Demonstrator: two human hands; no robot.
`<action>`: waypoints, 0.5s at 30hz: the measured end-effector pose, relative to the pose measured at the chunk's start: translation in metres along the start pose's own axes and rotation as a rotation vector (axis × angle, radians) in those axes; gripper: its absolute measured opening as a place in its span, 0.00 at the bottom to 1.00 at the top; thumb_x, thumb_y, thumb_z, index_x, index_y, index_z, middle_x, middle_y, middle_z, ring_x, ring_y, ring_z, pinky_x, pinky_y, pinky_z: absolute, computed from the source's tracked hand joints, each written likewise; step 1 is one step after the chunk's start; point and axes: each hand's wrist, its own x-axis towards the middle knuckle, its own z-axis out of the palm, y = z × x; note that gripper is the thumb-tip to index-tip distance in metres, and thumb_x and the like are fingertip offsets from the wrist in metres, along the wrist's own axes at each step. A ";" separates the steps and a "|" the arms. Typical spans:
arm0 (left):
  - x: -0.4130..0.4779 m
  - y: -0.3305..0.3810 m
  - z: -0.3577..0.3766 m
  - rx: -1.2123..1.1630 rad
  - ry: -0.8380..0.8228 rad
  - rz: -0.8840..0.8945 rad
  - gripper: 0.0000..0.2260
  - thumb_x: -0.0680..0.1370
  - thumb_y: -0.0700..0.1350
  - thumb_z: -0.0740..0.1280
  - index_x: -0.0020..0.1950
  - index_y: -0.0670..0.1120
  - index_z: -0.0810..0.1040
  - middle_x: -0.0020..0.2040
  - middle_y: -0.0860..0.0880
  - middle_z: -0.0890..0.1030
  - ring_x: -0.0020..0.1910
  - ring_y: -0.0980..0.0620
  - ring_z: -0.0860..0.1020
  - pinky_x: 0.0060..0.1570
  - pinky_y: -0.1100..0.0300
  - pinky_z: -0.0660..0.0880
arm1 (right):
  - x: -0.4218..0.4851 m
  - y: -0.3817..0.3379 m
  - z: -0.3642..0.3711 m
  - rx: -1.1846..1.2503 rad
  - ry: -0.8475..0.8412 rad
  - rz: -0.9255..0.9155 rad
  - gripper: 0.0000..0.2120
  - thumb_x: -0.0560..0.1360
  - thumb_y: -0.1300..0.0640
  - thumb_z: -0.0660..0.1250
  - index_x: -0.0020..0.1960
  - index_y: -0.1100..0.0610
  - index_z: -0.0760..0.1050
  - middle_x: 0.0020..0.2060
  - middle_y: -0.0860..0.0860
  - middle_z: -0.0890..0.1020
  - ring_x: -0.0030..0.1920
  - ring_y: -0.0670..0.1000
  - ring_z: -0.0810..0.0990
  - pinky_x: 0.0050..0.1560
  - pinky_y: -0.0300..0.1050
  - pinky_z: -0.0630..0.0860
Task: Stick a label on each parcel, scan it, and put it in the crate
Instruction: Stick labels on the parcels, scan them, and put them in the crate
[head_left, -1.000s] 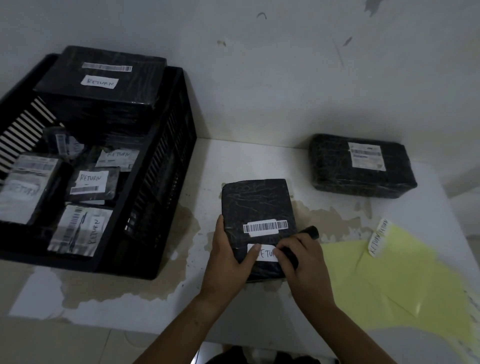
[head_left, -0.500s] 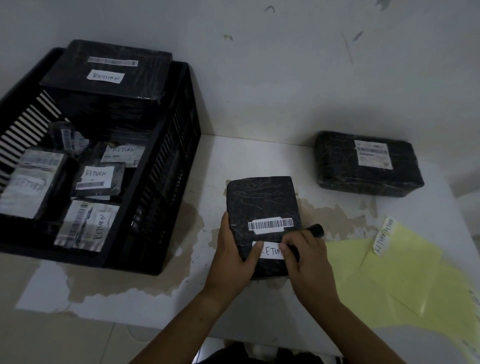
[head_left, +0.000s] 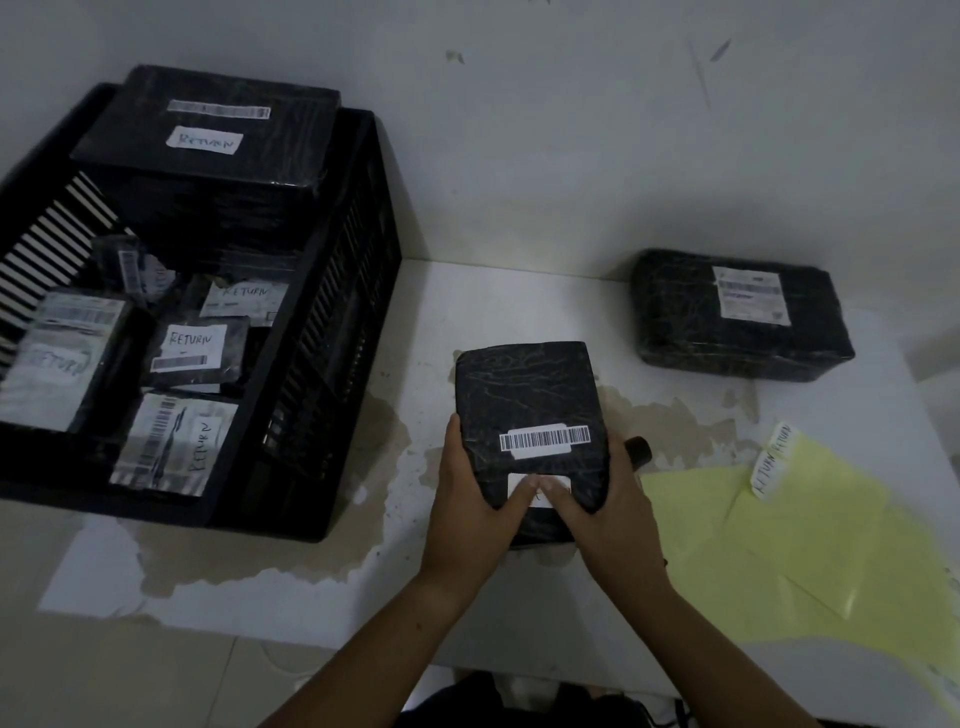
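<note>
Left grip (head_left: 472, 499) and right grip (head_left: 608, 514) hold the near end of the parcel (head_left: 524, 389); I see the crate (head_left: 332, 338) off to the left, nearer my left grip.

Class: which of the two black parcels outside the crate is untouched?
The far right parcel by the wall; the left hand and right hand grip the nearer parcel.

Scuffed white wall (head_left: 571, 130), stained white table (head_left: 322, 561) (peeling), dim light
</note>
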 end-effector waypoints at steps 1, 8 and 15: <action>0.000 0.001 0.001 0.016 0.001 0.001 0.45 0.77 0.58 0.73 0.83 0.57 0.45 0.79 0.56 0.65 0.75 0.57 0.68 0.71 0.53 0.72 | 0.001 0.003 0.000 -0.010 0.015 0.003 0.31 0.74 0.48 0.73 0.73 0.45 0.64 0.59 0.40 0.80 0.57 0.40 0.80 0.53 0.37 0.79; -0.002 0.001 0.000 0.035 -0.006 -0.019 0.34 0.84 0.52 0.62 0.83 0.55 0.44 0.81 0.52 0.61 0.68 0.70 0.64 0.59 0.81 0.65 | -0.001 0.005 0.002 -0.068 0.059 0.009 0.25 0.80 0.51 0.63 0.75 0.50 0.63 0.54 0.45 0.80 0.47 0.34 0.79 0.39 0.24 0.73; -0.001 -0.001 -0.001 0.019 -0.031 0.016 0.45 0.78 0.55 0.72 0.83 0.57 0.43 0.79 0.56 0.65 0.75 0.58 0.68 0.72 0.52 0.71 | 0.000 0.007 -0.001 -0.026 0.022 0.008 0.30 0.76 0.51 0.70 0.75 0.46 0.63 0.57 0.40 0.80 0.53 0.35 0.79 0.47 0.26 0.75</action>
